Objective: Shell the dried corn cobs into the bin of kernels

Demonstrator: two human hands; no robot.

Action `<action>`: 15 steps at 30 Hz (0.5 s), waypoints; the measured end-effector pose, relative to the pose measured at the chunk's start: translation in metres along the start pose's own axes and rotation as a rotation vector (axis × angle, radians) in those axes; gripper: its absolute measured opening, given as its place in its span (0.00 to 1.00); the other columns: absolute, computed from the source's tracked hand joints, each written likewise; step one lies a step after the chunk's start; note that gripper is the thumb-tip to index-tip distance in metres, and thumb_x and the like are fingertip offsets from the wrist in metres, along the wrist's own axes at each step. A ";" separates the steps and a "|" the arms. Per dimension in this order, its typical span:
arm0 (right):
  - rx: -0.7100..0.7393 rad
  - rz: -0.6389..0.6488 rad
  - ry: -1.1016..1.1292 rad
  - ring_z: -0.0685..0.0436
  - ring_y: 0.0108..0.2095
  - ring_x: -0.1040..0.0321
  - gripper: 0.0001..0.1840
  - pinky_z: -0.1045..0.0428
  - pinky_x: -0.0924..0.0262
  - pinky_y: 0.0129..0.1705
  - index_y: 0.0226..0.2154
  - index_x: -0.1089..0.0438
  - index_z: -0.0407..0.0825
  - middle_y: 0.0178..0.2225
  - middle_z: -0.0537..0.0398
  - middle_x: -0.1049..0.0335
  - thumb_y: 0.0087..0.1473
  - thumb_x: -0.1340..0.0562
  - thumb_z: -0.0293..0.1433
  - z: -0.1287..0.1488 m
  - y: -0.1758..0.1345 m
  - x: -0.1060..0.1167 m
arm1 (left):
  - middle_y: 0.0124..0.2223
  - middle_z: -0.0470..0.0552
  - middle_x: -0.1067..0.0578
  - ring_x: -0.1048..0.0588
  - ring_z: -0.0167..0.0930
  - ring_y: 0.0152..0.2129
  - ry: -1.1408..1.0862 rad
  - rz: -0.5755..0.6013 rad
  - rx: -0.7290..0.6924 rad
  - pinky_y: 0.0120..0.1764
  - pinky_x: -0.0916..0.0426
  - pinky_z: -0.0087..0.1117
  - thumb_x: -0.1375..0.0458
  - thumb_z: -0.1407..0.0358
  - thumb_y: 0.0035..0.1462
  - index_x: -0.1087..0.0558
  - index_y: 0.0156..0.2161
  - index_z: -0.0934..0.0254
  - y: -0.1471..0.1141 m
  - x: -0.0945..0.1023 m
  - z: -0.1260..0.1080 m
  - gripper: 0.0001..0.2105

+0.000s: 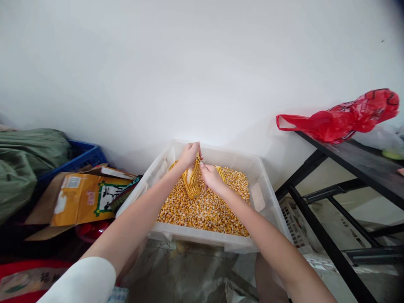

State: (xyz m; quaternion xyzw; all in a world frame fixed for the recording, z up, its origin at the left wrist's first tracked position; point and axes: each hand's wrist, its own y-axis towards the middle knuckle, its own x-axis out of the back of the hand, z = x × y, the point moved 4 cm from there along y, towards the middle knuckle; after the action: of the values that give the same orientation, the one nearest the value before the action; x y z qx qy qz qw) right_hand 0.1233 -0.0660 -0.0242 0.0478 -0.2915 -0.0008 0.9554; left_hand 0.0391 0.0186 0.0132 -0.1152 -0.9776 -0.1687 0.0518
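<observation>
A yellow corn cob (191, 185) with a pale bare patch stands tilted over loose kernels. My left hand (190, 154) is closed around its upper end. Against the cob's right side, my right hand (211, 174) has its fingers curled near the top; whether they grip the cob or only loose kernels I cannot tell. Below both hands, many yellow and white corn kernels (208, 212) fill the bottom of a translucent plastic bin (202, 230). Another corn cob (221, 173) lies just beyond my right hand, and part of one more (173, 164) shows behind my left wrist.
Left of the bin are an orange cardboard box (83, 200), a blue crate (90, 155) and green cloth (31, 158). At right stands a black-framed table (315, 214) with a red plastic bag (341, 120) on top. A white wall (202, 71) rises behind.
</observation>
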 end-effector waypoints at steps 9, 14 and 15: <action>0.105 -0.126 -0.896 0.40 0.33 0.30 0.17 0.49 0.41 0.35 0.39 0.36 0.41 0.31 0.41 0.28 0.58 0.58 0.30 0.019 -0.003 0.006 | 0.14 0.48 0.35 0.32 0.29 0.16 0.026 -0.078 0.010 0.27 0.37 0.29 0.58 0.59 0.52 0.38 0.16 0.63 0.001 0.004 -0.002 0.19; 0.144 -0.113 -0.902 0.39 0.33 0.30 0.21 0.48 0.41 0.36 0.41 0.38 0.42 0.31 0.41 0.28 0.60 0.62 0.34 0.022 -0.008 0.007 | 0.14 0.49 0.35 0.32 0.29 0.16 0.033 -0.048 0.022 0.29 0.36 0.29 0.59 0.60 0.52 0.39 0.14 0.62 -0.002 0.005 -0.010 0.19; 0.141 -0.102 -0.873 0.40 0.33 0.30 0.22 0.48 0.41 0.36 0.42 0.39 0.43 0.32 0.42 0.28 0.60 0.63 0.35 0.022 -0.010 0.008 | 0.14 0.49 0.34 0.32 0.29 0.17 0.046 -0.044 0.024 0.29 0.36 0.29 0.59 0.60 0.52 0.39 0.14 0.62 -0.003 0.005 -0.010 0.19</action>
State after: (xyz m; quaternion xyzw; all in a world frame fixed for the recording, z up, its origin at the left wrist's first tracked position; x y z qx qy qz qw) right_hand 0.1182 -0.0777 -0.0028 0.1222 -0.6642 -0.0483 0.7359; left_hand 0.0340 0.0137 0.0228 -0.0889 -0.9804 -0.1606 0.0718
